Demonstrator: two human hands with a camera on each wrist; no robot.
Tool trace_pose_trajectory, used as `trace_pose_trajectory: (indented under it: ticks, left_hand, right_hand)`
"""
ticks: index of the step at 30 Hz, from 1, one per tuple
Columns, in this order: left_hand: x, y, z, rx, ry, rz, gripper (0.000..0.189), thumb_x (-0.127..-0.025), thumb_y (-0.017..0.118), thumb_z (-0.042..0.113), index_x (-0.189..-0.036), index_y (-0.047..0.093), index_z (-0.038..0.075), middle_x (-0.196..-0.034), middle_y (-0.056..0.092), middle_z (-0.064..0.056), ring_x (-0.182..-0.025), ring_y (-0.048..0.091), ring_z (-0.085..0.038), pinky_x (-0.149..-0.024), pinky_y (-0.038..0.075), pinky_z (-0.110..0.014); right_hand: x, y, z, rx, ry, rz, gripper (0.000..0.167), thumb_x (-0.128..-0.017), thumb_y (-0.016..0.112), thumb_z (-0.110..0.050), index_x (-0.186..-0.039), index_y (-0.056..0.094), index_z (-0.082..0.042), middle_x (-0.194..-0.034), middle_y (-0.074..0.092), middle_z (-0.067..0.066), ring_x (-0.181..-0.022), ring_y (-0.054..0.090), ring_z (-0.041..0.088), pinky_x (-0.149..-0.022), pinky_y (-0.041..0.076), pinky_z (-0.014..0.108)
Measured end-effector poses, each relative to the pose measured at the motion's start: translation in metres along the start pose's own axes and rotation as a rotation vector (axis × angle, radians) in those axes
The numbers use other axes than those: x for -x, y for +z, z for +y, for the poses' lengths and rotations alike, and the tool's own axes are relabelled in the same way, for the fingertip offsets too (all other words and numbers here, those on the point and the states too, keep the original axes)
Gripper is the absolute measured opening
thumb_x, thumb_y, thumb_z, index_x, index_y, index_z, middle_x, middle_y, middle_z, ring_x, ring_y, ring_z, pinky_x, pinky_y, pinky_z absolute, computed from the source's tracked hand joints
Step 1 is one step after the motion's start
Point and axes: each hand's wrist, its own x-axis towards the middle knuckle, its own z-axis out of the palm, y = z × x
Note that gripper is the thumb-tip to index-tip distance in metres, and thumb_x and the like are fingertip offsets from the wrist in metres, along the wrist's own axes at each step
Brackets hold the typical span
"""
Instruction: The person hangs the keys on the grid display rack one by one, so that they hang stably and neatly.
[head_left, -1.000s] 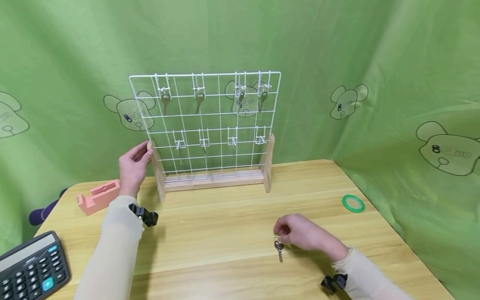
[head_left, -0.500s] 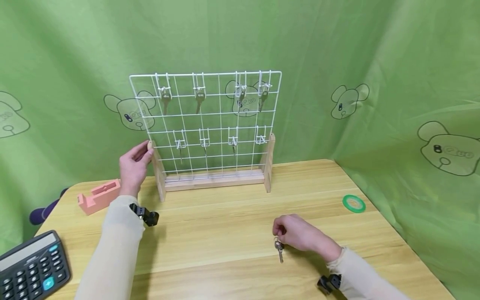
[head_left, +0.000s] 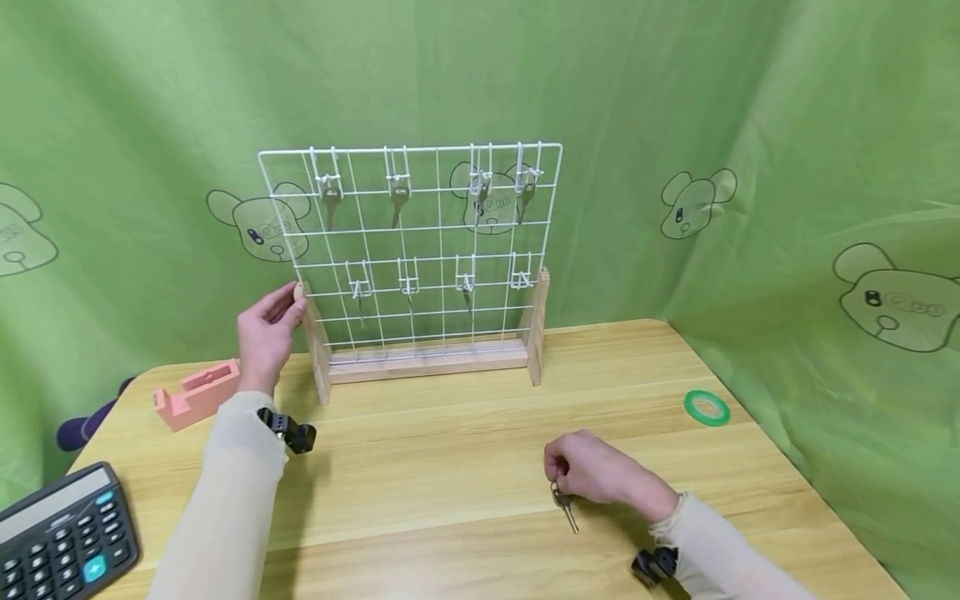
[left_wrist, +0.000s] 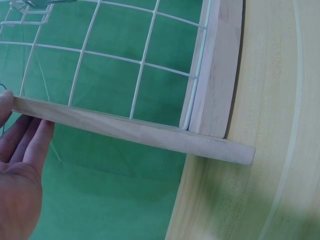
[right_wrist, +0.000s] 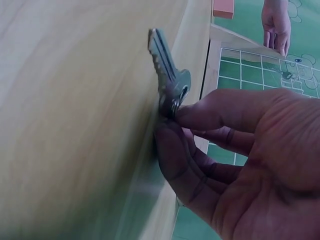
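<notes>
A white wire grid rack (head_left: 431, 364) with wooden side posts and a wooden base bar stands upright on the table. My left hand (head_left: 266, 340) pinches the top of its left wooden post (left_wrist: 125, 130), thumb on one side and fingers on the other. Several keys (head_left: 400, 193) hang from white hooks in two rows on the grid. At the lower right hook (head_left: 521, 281), I cannot tell whether a key hangs. Well in front of the rack, my right hand (head_left: 603, 473) pinches a metal key (right_wrist: 167, 65) by its ring, between thumb and index finger, just above the table.
A pink tape dispenser (head_left: 197, 396) sits left of the rack, beside the left forearm. Nearer, at the left edge, lies a dark calculator (head_left: 63, 533). A green tape roll (head_left: 707, 408) lies far right. Green curtains hang behind and to the right of the table.
My right hand has shifted slightly left, and the key has swung so its tip points more to the lower right. The left hand stays on the post.
</notes>
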Motion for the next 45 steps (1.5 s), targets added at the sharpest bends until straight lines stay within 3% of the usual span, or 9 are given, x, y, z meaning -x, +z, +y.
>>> trace_pose_trajectory:
  ticks: [11, 18, 29, 36, 45]
  left_hand:
    - [-0.003, 0.0, -0.003, -0.014, 0.024, 0.009, 0.044, -0.094, 0.067, 0.006, -0.136, 0.055, 0.003, -0.138, 0.053, -0.02, -0.12, 0.058, -0.022, -0.095, 0.051, -0.022]
    - [-0.002, -0.001, -0.003, -0.028, 0.024, 0.008, 0.044, -0.094, 0.067, 0.007, -0.136, 0.055, 0.004, -0.139, 0.053, -0.019, -0.12, 0.058, -0.022, -0.095, 0.051, -0.022]
    - [-0.001, 0.0, -0.003, -0.028, 0.017, 0.006, 0.044, -0.094, 0.067, 0.007, -0.136, 0.056, 0.005, -0.139, 0.053, -0.019, -0.12, 0.058, -0.022, -0.094, 0.051, -0.022]
    - [-0.002, 0.001, -0.002, -0.051, 0.047, 0.0, 0.044, -0.094, 0.067, 0.009, -0.136, 0.056, 0.004, -0.137, 0.054, -0.019, -0.119, 0.058, -0.021, -0.094, 0.051, -0.022]
    - [-0.001, 0.0, -0.001, -0.029, 0.009, 0.009, 0.044, -0.094, 0.067, 0.009, -0.136, 0.056, 0.006, -0.139, 0.053, -0.018, -0.121, 0.057, -0.022, -0.094, 0.051, -0.02]
  right_hand:
    - [0.001, -0.003, 0.005, -0.079, -0.076, -0.01, 0.024, -0.075, 0.065, 0.008, -0.077, 0.061, -0.015, -0.072, 0.056, -0.008, -0.067, 0.05, 0.006, -0.057, 0.048, 0.023]
    - [0.003, -0.008, 0.003, -0.163, -0.07, 0.01, 0.023, -0.081, 0.061, 0.009, -0.084, 0.066, -0.013, -0.078, 0.063, -0.005, -0.073, 0.057, 0.008, -0.065, 0.055, 0.025]
    - [0.005, -0.023, -0.003, -0.199, -0.076, 0.1, 0.019, -0.084, 0.068, 0.005, -0.091, 0.069, -0.012, -0.085, 0.064, -0.007, -0.08, 0.06, 0.011, -0.072, 0.056, 0.026]
    - [0.003, -0.037, -0.004, -0.207, -0.094, 0.158, 0.02, -0.085, 0.068, 0.006, -0.092, 0.07, -0.012, -0.087, 0.066, -0.006, -0.083, 0.061, 0.011, -0.076, 0.057, 0.028]
    - [-0.006, -0.048, -0.003, -0.227, -0.095, 0.203, 0.016, -0.086, 0.068, 0.004, -0.093, 0.071, -0.011, -0.088, 0.067, -0.003, -0.085, 0.062, 0.014, -0.077, 0.058, 0.03]
